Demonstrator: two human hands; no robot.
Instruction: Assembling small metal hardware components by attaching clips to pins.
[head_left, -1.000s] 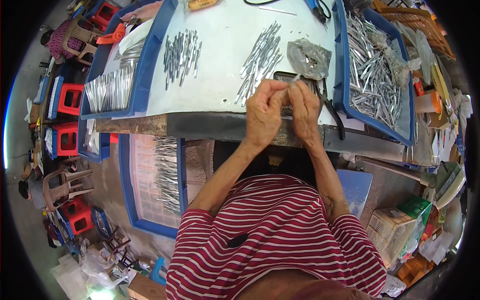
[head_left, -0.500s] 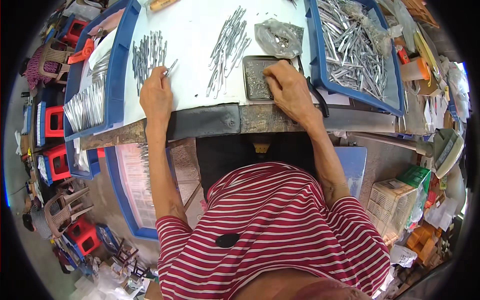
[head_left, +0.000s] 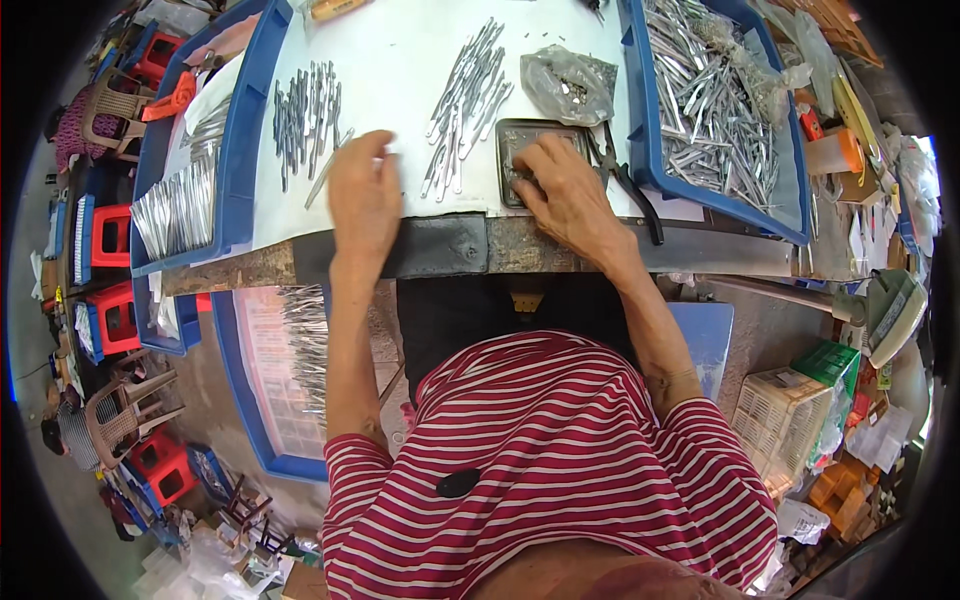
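Observation:
My left hand [head_left: 365,200] is over the near part of the white work surface, its fingers blurred by motion. A slim metal strip [head_left: 322,180] slants beside it; whether the hand touches it I cannot tell. To its left is a bunch of dark grey metal strips [head_left: 305,110]; shinier strips [head_left: 468,95] lie fanned to its right. My right hand [head_left: 572,190] has curled fingers down in a small dark tray [head_left: 508,190] of tiny metal parts. What the fingertips pinch is too small to make out. A clear plastic bag [head_left: 550,85] of small metal pieces sits behind the tray.
Black-handled pliers [head_left: 640,200] lie right of the tray. A blue bin [head_left: 650,150] heaped with metal strips stands at the right, and another blue bin [head_left: 240,150] with strips at the left. A tool with an orange-yellow handle [head_left: 335,8] lies at the far edge.
My left hand has moved right, away from the dark strips, and a slanted strip now shows beside it. My right hand stays at the tray, its fingers shifted slightly nearer and further left.

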